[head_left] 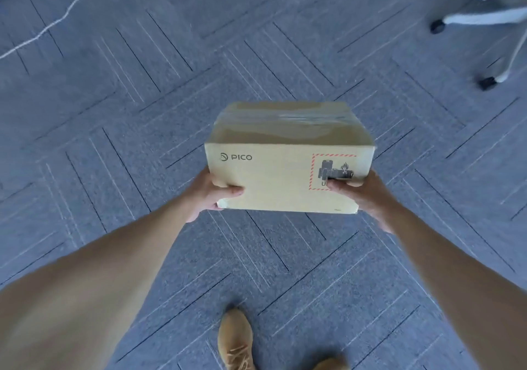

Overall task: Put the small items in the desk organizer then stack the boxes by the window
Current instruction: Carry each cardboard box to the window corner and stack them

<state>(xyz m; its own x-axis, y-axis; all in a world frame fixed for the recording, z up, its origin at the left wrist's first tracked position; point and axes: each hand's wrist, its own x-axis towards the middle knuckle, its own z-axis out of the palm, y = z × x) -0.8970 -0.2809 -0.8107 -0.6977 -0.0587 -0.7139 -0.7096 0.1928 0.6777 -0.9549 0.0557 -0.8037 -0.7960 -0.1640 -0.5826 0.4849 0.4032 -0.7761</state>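
Note:
A taped cardboard box (285,170) printed with "PICO" and a red-bordered warning label is held in the air above the grey carpet, in the middle of the view. My left hand (212,194) grips its lower left corner, thumb across the near face. My right hand (362,192) grips the lower right corner, thumb over the label. Both arms reach forward from the bottom of the frame. No desk organizer, small items or window show here.
Grey patterned carpet tiles (142,113) cover the floor. A white office chair base with black casters (484,81) stands at the top right. A thin white cable (65,13) runs across the top left. My tan shoe (235,341) is at the bottom.

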